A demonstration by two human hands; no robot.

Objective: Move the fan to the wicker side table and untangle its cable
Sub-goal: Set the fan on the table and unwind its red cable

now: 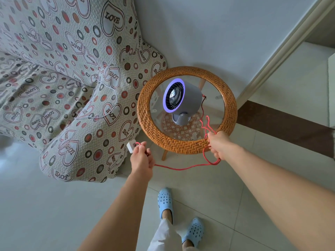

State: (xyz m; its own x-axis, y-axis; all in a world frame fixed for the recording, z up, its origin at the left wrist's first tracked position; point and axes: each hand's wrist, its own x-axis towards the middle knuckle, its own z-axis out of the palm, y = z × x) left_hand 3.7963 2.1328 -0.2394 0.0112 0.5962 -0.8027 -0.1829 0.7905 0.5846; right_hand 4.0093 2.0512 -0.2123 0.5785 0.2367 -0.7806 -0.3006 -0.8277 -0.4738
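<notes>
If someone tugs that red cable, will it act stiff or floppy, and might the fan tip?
The red cable is probably floppy: it sags between the left hand and right hand and kinks in loose loops. The fan looks top-heavy on a small base, so a hard tug might tip or slide it on the wicker side table's glass top.
</notes>
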